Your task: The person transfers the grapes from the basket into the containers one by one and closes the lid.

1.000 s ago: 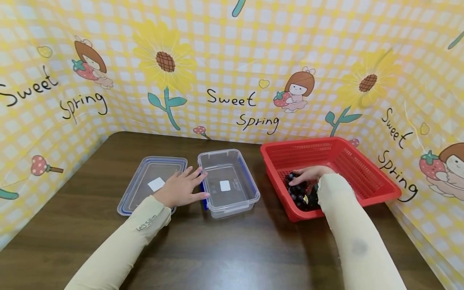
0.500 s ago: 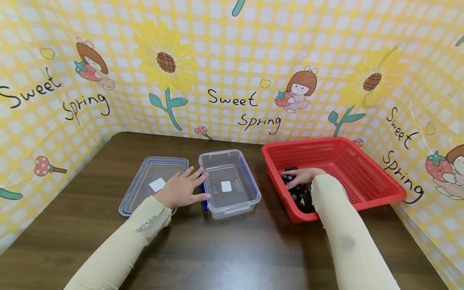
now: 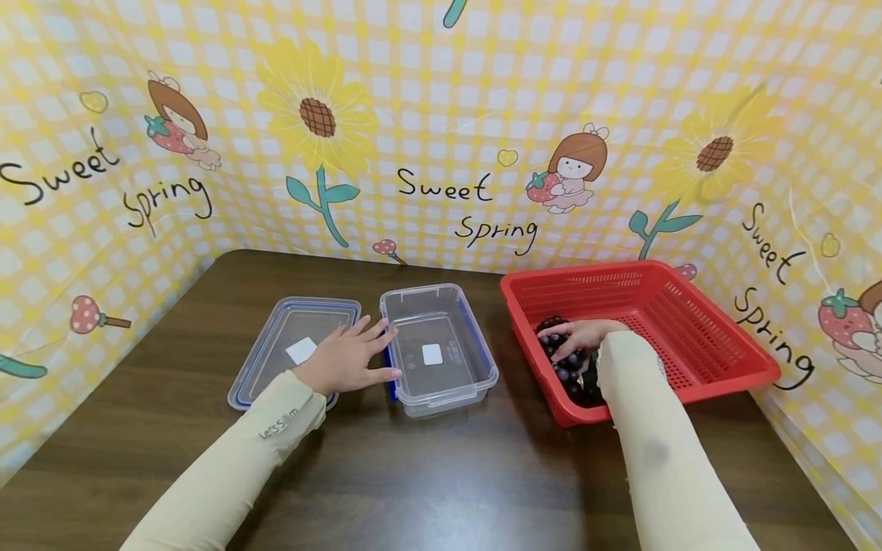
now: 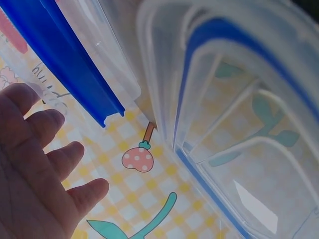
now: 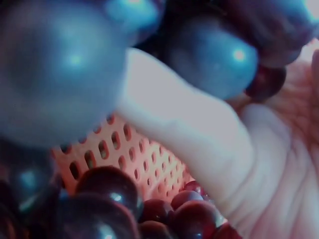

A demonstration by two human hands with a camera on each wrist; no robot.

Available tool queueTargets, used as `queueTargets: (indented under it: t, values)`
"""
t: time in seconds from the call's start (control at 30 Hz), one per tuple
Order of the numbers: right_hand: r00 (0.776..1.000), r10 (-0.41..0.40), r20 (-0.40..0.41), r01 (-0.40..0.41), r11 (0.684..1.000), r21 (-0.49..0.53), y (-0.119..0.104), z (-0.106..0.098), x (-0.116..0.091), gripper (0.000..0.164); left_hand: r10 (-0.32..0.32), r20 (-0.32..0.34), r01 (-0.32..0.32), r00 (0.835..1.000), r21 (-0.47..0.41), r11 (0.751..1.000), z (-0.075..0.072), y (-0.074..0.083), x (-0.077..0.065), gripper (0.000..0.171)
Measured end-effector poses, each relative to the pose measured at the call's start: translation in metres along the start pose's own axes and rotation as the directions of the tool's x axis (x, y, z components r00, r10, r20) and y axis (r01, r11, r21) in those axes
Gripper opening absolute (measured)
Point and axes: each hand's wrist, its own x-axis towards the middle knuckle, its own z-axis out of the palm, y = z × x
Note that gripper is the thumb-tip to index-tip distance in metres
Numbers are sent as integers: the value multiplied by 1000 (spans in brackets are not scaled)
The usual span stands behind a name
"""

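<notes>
My left hand (image 3: 344, 358) lies with fingers spread over the edge of a clear plastic lid (image 3: 265, 379), fingertips at the near rim of a clear food container (image 3: 441, 400). In the left wrist view, the fingers (image 4: 30, 119) show beside a blue locking flap (image 4: 65, 55), and the lid (image 4: 254, 204) has a blue seal. My right hand (image 3: 582, 337) is down in a red plastic basket (image 3: 717, 325), gripping dark purple grapes (image 3: 570, 376). Close up, the right thumb (image 5: 194, 124) reaches under round grapes (image 5: 214, 59); its tip is hidden behind one.
The container holds nothing but shows a white label (image 3: 432, 354) on its floor. Brown wooden table (image 3: 413, 474) extends in front. A yellow checked cloth (image 3: 441, 115) walls off the back and both sides.
My right hand has shifted slightly left and about among the grapes inside the basket. The left hand, lid and container keep their places.
</notes>
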Motion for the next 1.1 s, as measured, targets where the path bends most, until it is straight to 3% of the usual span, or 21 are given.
queueTargets:
  t: [0.5, 0.93, 1.1]
  values:
    - [994, 25, -104, -20, 999, 48, 1, 14, 6, 64, -44, -54, 46, 998, 28, 999, 8, 5, -1, 79]
    - [993, 18, -113, -26, 997, -67, -11, 5, -5, 59, -57, -31, 57, 998, -13, 998, 1, 7, -2, 82]
    - [991, -2, -135, -6, 998, -64, -19, 4, -13, 57, -60, -22, 60, 998, -13, 998, 1, 9, -5, 81]
